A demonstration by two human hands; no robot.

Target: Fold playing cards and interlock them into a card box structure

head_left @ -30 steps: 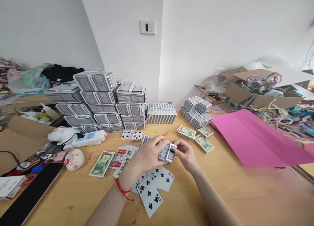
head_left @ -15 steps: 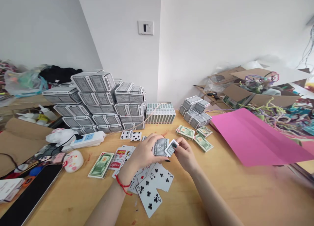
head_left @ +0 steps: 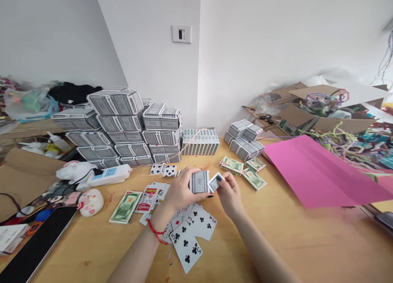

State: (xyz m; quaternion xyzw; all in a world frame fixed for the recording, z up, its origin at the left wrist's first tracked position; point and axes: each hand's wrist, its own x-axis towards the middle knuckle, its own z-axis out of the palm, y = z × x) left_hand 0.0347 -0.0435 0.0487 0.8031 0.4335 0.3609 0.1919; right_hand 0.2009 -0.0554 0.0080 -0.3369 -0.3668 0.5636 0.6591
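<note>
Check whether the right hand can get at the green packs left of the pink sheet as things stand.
Probably yes: only bare tabletop appears between the right hand and the green packs. It's pinching a card, though, so likely needs freeing first.

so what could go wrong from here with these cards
The patterned card pinched in the right grip could bend or slip. The red bracelet might snag the loose face-up cards close beside it. The tall, uneven stack of card blocks could topple if bumped.
</note>
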